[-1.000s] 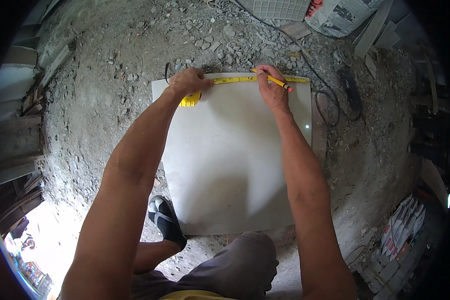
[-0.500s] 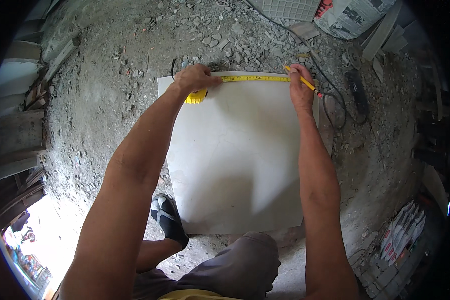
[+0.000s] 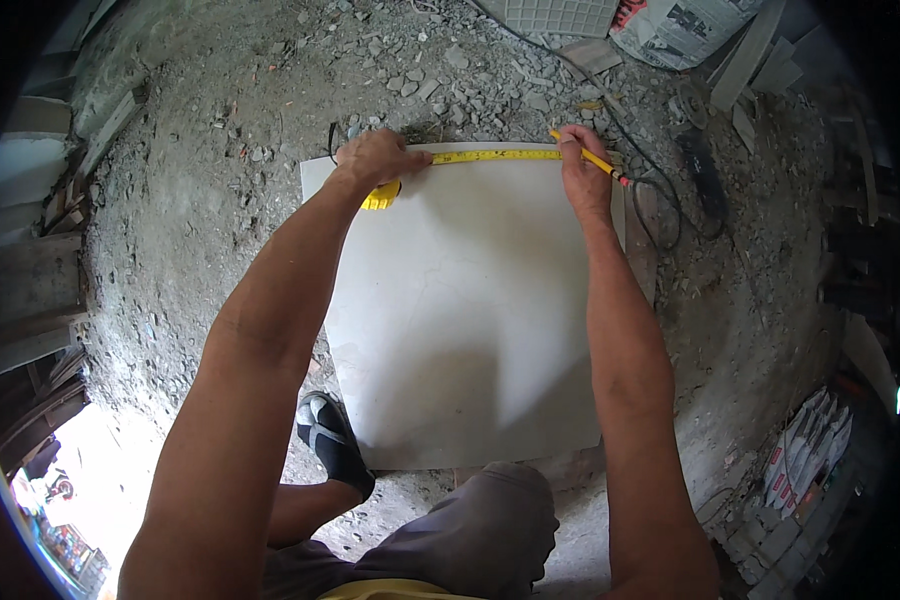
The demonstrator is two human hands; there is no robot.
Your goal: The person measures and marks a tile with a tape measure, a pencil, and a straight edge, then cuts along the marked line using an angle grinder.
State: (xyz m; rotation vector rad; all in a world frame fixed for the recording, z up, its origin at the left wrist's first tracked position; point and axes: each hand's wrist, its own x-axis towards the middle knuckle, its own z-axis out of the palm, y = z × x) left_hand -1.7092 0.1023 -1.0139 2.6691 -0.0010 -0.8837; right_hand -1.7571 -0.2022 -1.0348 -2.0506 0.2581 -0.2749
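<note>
Holding a yellow tape measure (image 3: pixel 495 155) along the far edge of a pale panel (image 3: pixel 450 300)

The tape measure lies across the far side of the panel, its blade running from left to right close to the edge. Its yellow case (image 3: pixel 380 197) sits at the far left, partly hidden under the left hand (image 3: pixel 375 160), whose fingers are curled around it, with the thumb side at the start of the visible blade. A dark strap (image 3: pixel 332 138) loops out just left of that hand.

At the far right, the right hand (image 3: pixel 585 175) grips a yellow pencil (image 3: pixel 600 164) between its fingers, the pencil slanting across the hand with its pink eraser end toward the near right. Whether these fingers press on the blade, I cannot tell.

The panel lies flat on rough ground (image 3: pixel 200 200). Near its left corner stands a foot in a dark sock and grey sandal (image 3: pixel 332 440); a clothed knee (image 3: pixel 515 495) is at the near edge. Beyond the far edge are broken stones (image 3: pixel 430 85), a grey grid-patterned crate (image 3: pixel 560 15) and a printed sack (image 3: pixel 685 30). A dark cord (image 3: pixel 635 140) loops down to the right of the panel.
</note>
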